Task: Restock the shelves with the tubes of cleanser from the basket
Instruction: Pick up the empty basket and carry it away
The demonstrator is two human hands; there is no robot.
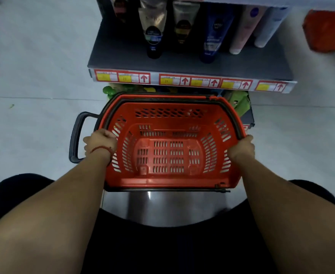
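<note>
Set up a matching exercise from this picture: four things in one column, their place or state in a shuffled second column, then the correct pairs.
Things
1. basket
2. left hand
3. right hand
4. pink tube

Place or state
a. stands on the shelf, just right of the dark blue tube
b. grips the basket's right rim
c. red, with no tubes inside
d. grips the basket's left rim, near the black handle

Pairs: 1-c, 2-d, 3-b, 4-a
</note>
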